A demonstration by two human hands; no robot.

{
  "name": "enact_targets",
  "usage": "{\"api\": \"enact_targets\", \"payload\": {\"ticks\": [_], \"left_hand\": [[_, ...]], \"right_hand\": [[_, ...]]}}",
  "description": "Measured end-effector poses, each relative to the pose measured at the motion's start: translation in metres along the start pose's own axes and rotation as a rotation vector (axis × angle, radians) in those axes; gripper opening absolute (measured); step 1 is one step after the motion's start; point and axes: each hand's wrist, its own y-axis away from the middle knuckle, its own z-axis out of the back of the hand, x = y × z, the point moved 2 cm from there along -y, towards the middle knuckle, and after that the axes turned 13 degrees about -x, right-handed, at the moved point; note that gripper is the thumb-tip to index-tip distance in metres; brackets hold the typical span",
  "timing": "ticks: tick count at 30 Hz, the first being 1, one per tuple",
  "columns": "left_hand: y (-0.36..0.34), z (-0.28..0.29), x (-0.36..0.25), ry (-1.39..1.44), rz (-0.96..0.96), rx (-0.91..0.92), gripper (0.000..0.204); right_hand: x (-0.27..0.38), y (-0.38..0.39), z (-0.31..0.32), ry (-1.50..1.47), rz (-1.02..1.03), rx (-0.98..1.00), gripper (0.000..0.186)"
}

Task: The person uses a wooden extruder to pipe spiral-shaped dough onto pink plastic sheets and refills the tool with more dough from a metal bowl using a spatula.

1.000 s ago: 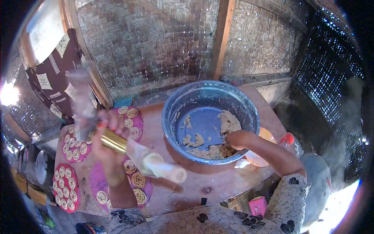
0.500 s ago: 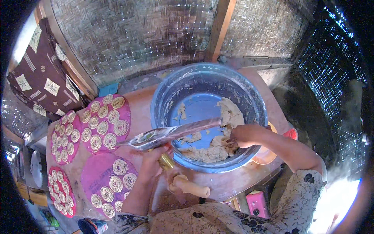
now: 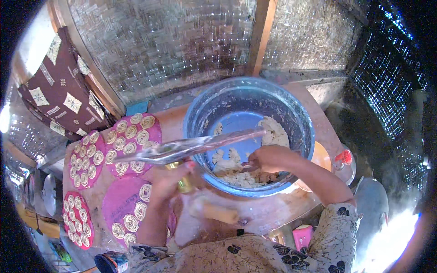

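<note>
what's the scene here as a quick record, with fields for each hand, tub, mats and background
left hand: closed around a long, blurred tool with a gold-coloured section
right hand: reaching into the tub, at the dough; grip unclear
tub: blue, round, holding pale dough
mats: three pink mats and one red mat, bearing pale coils
background: woven wall; patterned cloth at left

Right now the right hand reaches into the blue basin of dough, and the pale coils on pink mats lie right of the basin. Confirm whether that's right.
Wrong side: in the head view, the pale coils on pink mats lie left of the blue basin. The right hand does reach into that basin of dough.
</note>
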Motion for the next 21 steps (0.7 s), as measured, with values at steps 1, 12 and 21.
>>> {"api": "enact_targets", "payload": {"ticks": [1, 12, 21], "left_hand": [[0.004, 0.007, -0.025, -0.039, -0.104, -0.008, 0.036], [-0.016, -0.020, -0.106, -1.006, -0.865, 0.153, 0.038], [-0.021, -0.061, -0.085, -0.634, -1.073, 0.280, 0.040]], "right_hand": [[-0.004, 0.009, 0.012, 0.003, 0.003, -0.028, 0.024], [0.010, 0.101, 0.143, -0.770, 0.308, -0.342, 0.027], [0.059, 0.074, 0.060, -0.952, 0.304, -0.582, 0.034]]}}
